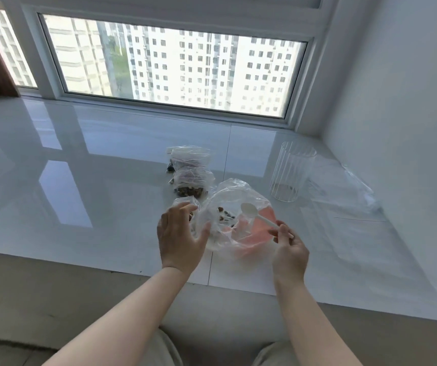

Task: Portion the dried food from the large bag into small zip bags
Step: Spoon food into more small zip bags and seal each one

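Observation:
A large clear bag (238,196) with a pink panel lies on the white sill, a little brown dried food (225,216) inside it. My left hand (179,237) holds a small zip bag (195,204) at the large bag's left edge; my fingers hide most of it. My right hand (288,249) pinches the handle of a white plastic spoon (251,211), whose empty bowl hovers over the large bag's mouth. Two filled small zip bags (191,157) (192,183) lie just behind.
A clear glass cylinder (290,175) stands to the right of the bags. Flat empty plastic bags (349,191) lie beyond it near the right wall. The glossy sill (93,167) runs back to a window; its front edge is by my forearms.

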